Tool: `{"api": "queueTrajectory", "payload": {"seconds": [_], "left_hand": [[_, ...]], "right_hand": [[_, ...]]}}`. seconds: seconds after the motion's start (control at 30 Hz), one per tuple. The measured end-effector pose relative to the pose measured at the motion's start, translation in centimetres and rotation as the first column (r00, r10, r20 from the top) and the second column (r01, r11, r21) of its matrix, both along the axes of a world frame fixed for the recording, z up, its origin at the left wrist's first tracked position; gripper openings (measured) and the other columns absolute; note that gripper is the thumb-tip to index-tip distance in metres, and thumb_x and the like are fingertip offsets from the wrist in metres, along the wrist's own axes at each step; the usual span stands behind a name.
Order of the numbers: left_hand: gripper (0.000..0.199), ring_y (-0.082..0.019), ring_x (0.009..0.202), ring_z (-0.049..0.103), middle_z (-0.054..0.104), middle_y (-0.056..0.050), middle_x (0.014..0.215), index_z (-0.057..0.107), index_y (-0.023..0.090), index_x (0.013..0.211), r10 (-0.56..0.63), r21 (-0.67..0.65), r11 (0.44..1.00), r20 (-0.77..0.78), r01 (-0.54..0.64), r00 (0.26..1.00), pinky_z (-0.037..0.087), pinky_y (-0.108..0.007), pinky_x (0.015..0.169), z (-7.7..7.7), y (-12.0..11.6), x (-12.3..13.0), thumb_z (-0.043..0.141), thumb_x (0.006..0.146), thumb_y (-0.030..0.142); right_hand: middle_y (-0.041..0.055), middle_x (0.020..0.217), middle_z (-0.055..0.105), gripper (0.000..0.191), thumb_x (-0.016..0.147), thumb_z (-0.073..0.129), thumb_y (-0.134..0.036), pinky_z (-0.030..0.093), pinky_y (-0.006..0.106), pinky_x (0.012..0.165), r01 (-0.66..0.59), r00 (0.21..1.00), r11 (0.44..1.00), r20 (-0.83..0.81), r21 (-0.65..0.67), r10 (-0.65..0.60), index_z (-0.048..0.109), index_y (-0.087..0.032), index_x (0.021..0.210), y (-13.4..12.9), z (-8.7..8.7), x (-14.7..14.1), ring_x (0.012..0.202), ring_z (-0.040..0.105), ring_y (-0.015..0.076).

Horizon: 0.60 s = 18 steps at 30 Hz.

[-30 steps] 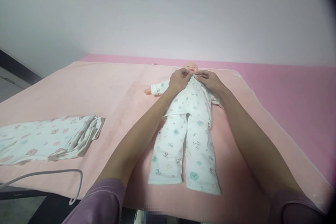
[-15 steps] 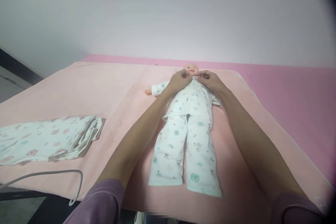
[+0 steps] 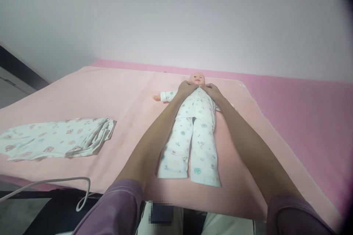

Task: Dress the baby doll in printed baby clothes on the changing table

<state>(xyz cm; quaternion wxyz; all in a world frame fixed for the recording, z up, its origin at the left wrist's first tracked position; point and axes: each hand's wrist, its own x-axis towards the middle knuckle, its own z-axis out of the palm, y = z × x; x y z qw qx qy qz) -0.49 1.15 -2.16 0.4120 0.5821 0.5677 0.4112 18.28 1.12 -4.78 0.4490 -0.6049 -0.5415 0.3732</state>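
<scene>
A baby doll [image 3: 197,77] lies on its back with its head away from me. It wears a white patterned shirt [image 3: 196,103] and matching trousers [image 3: 203,154]. At the neck, my left hand [image 3: 187,87] is closed on the shirt's collar from the left side. My right hand [image 3: 211,91] pinches the collar from the other side, close to the left one. What lies between the fingertips is too small to make out. One doll arm, in its sleeve, stretches out to the left; the other is partly hidden behind my right forearm.
A folded white patterned cloth [image 3: 59,137] lies to the left on the pink blanket [image 3: 129,91]. A pale cable [image 3: 55,180] loops over the near left edge. Behind the bed stands a pale wall [image 3: 193,18]. A pink surface [image 3: 298,114] borders the blanket on the right.
The view has shifted back a little, showing more of the near edge and my legs. Both hands stay at the collar; the right fingers have curled in and sit lower, baring more of the doll's head.
</scene>
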Motion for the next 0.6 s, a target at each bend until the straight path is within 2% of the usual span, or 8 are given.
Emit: {"api": "queueTrajectory", "payload": {"seconds": [0.1, 0.2, 0.27, 0.33, 0.4, 0.47, 0.53, 0.6], "left_hand": [[0.050, -0.028, 0.117, 0.071, 0.075, -0.013, 0.121, 0.058, 0.021, 0.105, 0.076, 0.009, 0.997, -0.054, -0.076, 0.996, 0.052, -0.035, 0.094, 0.9, -1.1, -0.4, 0.095, 0.079, 0.042], [0.046, -0.027, 0.118, 0.068, 0.069, -0.014, 0.131, 0.055, 0.022, 0.113, 0.086, 0.188, 0.980, -0.107, -0.065, 0.990, 0.052, -0.038, 0.099, 1.0, -2.8, -2.8, 0.087, 0.089, 0.044], [0.031, -0.029, 0.119, 0.066, 0.067, -0.014, 0.132, 0.059, 0.022, 0.113, 0.112, 0.355, 0.934, -0.201, -0.034, 0.973, 0.051, -0.042, 0.105, 0.3, -4.1, -6.0, 0.076, 0.099, 0.044], [0.020, -0.032, 0.123, 0.063, 0.067, -0.014, 0.131, 0.063, 0.023, 0.110, 0.177, 0.448, 0.894, -0.310, -0.021, 0.934, 0.048, -0.047, 0.113, -0.9, -5.3, -10.0, 0.067, 0.103, 0.041], [0.020, -0.036, 0.128, 0.060, 0.067, -0.016, 0.132, 0.065, 0.023, 0.112, 0.230, 0.435, 0.899, -0.372, -0.050, 0.900, 0.047, -0.050, 0.115, -2.3, -6.2, -13.8, 0.067, 0.100, 0.039], [0.030, -0.038, 0.133, 0.057, 0.069, -0.017, 0.133, 0.065, 0.022, 0.118, 0.229, 0.376, 0.924, -0.407, -0.067, 0.884, 0.047, -0.051, 0.115, -3.8, -6.8, -16.5, 0.069, 0.097, 0.043], [0.039, -0.038, 0.135, 0.056, 0.072, -0.016, 0.131, 0.064, 0.022, 0.123, 0.209, 0.332, 0.941, -0.425, -0.063, 0.881, 0.047, -0.051, 0.115, -5.0, -6.9, -17.8, 0.069, 0.097, 0.051], [0.044, -0.038, 0.134, 0.057, 0.074, -0.016, 0.129, 0.063, 0.022, 0.125, 0.197, 0.322, 0.945, -0.421, -0.057, 0.885, 0.047, -0.051, 0.114, -5.7, -6.7, -18.1, 0.068, 0.097, 0.056]], "right_hand": [[0.0062, 0.108, 0.075, 0.037, 0.084, 0.087, -0.050, 0.055, 0.042, 0.104, 0.082, 0.993, 0.996, 0.078, 0.028, -0.084, 0.065, -0.023, 0.096, -1.2, 1.8, -0.5, 0.106, 0.068, 0.0248], [0.0109, 0.124, 0.073, 0.034, 0.087, 0.082, -0.044, 0.052, 0.046, 0.111, 0.113, 0.951, 0.948, 0.244, 0.299, -0.190, 0.063, -0.024, 0.106, -3.9, 2.6, 0.6, 0.115, 0.065, 0.0277], [0.0128, 0.129, 0.071, 0.030, 0.094, 0.072, -0.044, 0.051, 0.048, 0.112, 0.028, 0.904, 0.867, 0.357, 0.497, -0.234, 0.064, -0.024, 0.115, -6.6, 1.9, 2.5, 0.118, 0.063, 0.0298], [0.0143, 0.131, 0.071, 0.032, 0.100, 0.063, -0.047, 0.051, 0.051, 0.113, -0.026, 0.867, 0.824, 0.423, 0.567, -0.264, 0.065, -0.024, 0.123, -9.5, 0.4, 5.0, 0.120, 0.062, 0.0321], [0.0166, 0.134, 0.070, 0.041, 0.100, 0.063, -0.053, 0.051, 0.055, 0.114, 0.003, 0.838, 0.842, 0.459, 0.540, -0.297, 0.065, -0.023, 0.129, -11.7, -1.5, 7.5, 0.123, 0.062, 0.0356], [0.0206, 0.136, 0.071, 0.053, 0.098, 0.065, -0.060, 0.050, 0.061, 0.115, 0.025, 0.819, 0.895, 0.505, 0.446, -0.275, 0.066, -0.021, 0.133, -13.0, -3.3, 9.5, 0.128, 0.062, 0.0407], [0.0234, 0.136, 0.072, 0.063, 0.095, 0.066, -0.067, 0.050, 0.063, 0.114, 0.040, 0.819, 0.935, 0.524, 0.353, -0.233, 0.067, -0.019, 0.136, -13.1, -4.7, 10.8, 0.129, 0.063, 0.0441], [0.0233, 0.132, 0.075, 0.066, 0.096, 0.064, -0.072, 0.053, 0.062, 0.109, 0.050, 0.836, 0.950, 0.507, 0.309, -0.209, 0.068, -0.018, 0.135, -12.7, -5.3, 11.5, 0.124, 0.067, 0.0438]]}}
